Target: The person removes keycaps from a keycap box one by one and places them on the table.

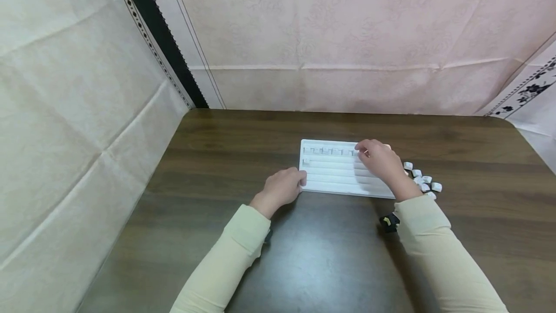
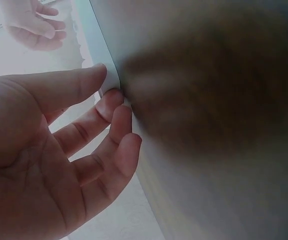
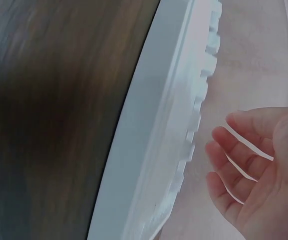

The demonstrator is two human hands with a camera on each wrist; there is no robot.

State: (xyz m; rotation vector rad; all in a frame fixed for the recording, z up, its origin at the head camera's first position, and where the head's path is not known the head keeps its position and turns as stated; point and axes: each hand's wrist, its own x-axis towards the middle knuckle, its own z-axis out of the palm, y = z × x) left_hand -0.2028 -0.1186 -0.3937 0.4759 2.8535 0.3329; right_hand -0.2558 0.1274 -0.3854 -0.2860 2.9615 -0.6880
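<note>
A white board (image 1: 334, 178) with ridged rows lies on the table; small white pieces (image 1: 331, 151) stand along its far row, some hidden by the right hand. My left hand (image 1: 283, 186) grips the board's near left corner, thumb and fingertips pinching its edge in the left wrist view. Over the board's far right part hovers my right hand (image 1: 382, 161). The right wrist view shows its fingers (image 3: 229, 145) loosely bent and apart, nothing between them, beside the row of raised pieces (image 3: 204, 75).
Several loose white blocks (image 1: 436, 187), shaped like keycaps, lie just right of the board on the brown wooden table (image 1: 243, 149). Pale cloth (image 1: 369, 28) hangs behind the table and at its sides. A dark wrist device (image 1: 390, 222) shows under the right sleeve.
</note>
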